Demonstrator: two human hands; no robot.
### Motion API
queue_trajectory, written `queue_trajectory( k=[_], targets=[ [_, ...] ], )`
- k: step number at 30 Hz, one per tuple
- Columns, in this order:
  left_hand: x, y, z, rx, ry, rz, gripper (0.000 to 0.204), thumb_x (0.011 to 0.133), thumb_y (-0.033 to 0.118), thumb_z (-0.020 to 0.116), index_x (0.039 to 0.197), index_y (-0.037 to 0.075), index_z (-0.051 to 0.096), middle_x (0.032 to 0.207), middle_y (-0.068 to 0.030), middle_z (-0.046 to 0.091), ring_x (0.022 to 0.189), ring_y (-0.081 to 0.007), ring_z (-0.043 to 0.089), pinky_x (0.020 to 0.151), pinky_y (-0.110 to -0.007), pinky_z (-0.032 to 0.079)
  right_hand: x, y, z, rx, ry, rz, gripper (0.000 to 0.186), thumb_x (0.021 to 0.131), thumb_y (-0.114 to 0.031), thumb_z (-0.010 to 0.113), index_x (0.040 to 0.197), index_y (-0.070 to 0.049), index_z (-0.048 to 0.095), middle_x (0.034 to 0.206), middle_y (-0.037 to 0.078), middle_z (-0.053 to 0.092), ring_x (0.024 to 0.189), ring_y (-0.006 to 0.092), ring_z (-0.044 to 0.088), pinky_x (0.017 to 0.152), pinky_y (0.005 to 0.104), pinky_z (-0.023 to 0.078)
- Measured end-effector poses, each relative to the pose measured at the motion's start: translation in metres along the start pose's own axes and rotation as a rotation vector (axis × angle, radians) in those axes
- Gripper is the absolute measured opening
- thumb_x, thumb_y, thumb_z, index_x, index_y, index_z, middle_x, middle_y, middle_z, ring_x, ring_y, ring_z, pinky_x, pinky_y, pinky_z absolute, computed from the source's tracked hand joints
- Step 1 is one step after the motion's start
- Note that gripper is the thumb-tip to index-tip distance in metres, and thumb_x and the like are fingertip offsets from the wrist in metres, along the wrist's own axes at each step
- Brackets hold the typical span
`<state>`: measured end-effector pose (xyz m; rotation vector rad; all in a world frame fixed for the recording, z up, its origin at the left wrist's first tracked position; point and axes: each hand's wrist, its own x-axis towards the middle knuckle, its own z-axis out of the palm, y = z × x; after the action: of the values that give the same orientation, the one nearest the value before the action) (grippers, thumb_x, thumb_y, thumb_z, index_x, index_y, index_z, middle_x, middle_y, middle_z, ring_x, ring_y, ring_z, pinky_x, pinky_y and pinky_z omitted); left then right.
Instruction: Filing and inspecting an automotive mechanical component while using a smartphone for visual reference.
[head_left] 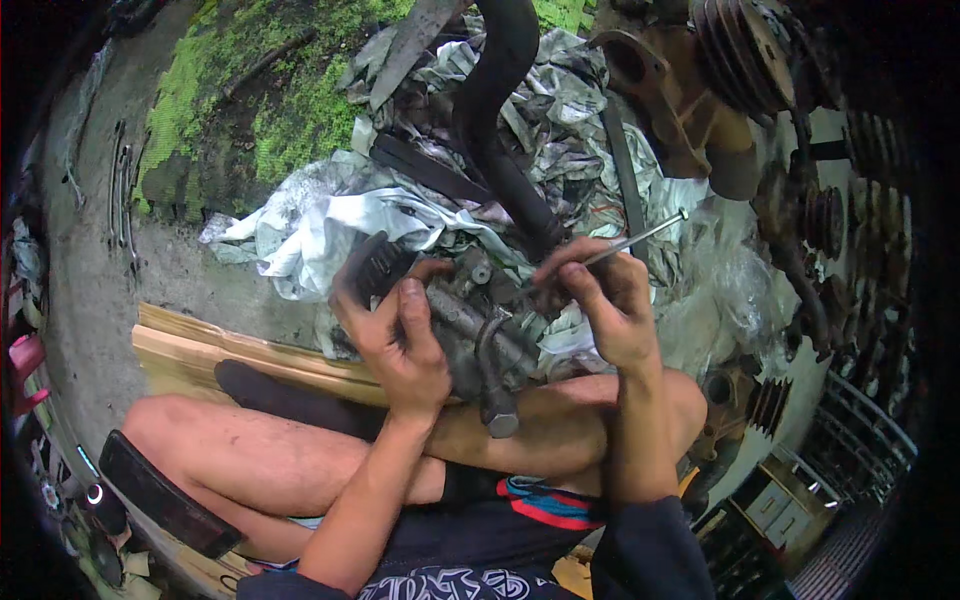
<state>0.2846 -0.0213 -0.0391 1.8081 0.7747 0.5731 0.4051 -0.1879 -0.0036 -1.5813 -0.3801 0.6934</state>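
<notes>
My left hand (395,345) is closed around the side of a dark, ribbed part (377,265), its thumb raised beside a greasy grey metal cylinder assembly (450,310). In my right hand (617,310), a thin metal rod (645,237) with a small knobbed end is pinched; the knob points up and right, and the rod's other end reaches toward the assembly, where my fingers hide it. A ratchet-like tool or bent metal piece with a round head (498,415) lies in front of the assembly, above my crossed legs. A thick dark curved pipe (497,120) rises behind it.
Crumpled, stained cloths (330,215) and a clear plastic sheet (735,285) lie around the parts. Flattened cardboard (250,350) is at left, near several wrenches (122,195) on the floor. A dirty green mat (270,110) is behind. Rusty metal castings (675,95) crowd the right.
</notes>
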Motion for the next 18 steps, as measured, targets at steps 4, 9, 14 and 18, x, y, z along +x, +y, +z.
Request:
queue_trajectory(
  k=[4, 9, 14, 18],
  targets=[
    [-0.001, 0.000, 0.001, -0.003, -0.012, -0.016, 0.036, 0.101, 0.025, 0.052, 0.099, 0.004, 0.080, 0.133, -0.0180, 0.054, 0.129, -0.0335, 0.045, 0.111, -0.045, 0.031, -0.006, -0.009, 0.007, 0.002, 0.047, 0.051, 0.016, 0.101, -0.001, 0.055, 0.103, 0.005, 0.069, 0.093, 0.008, 0.072, 0.081, 0.0119, 0.064, 0.070, 0.0267, 0.051],
    [-0.001, -0.001, 0.000, 0.043, -0.014, -0.022, 0.035, 0.101, 0.026, 0.052, 0.100, 0.004, 0.080, 0.132, -0.0185, 0.054, 0.129, -0.0336, 0.045, 0.111, -0.044, 0.031, -0.020, -0.018, 0.013, -0.096, 0.075, 0.020, 0.014, 0.097, 0.004, 0.058, 0.104, 0.004, 0.070, 0.092, 0.009, 0.072, 0.084, 0.0127, 0.066, 0.072, 0.0261, 0.051],
    [0.000, 0.000, -0.002, 0.033, -0.034, -0.029, 0.035, 0.101, 0.025, 0.052, 0.100, 0.004, 0.080, 0.133, -0.0182, 0.054, 0.130, -0.0328, 0.044, 0.112, -0.044, 0.031, -0.019, -0.019, 0.013, -0.310, 0.071, -0.091, 0.013, 0.090, 0.006, 0.066, 0.101, 0.004, 0.072, 0.094, 0.012, 0.076, 0.084, 0.0155, 0.072, 0.075, 0.0277, 0.055],
    [0.000, 0.000, -0.001, -0.012, -0.009, -0.050, 0.036, 0.101, 0.026, 0.053, 0.099, 0.004, 0.080, 0.133, -0.0178, 0.054, 0.130, -0.0323, 0.044, 0.112, -0.044, 0.031, -0.026, -0.010, -0.001, -0.198, -0.172, -0.085, 0.014, 0.079, 0.003, 0.074, 0.093, 0.002, 0.073, 0.090, 0.013, 0.076, 0.083, 0.0205, 0.076, 0.076, 0.0307, 0.058]
  ],
)
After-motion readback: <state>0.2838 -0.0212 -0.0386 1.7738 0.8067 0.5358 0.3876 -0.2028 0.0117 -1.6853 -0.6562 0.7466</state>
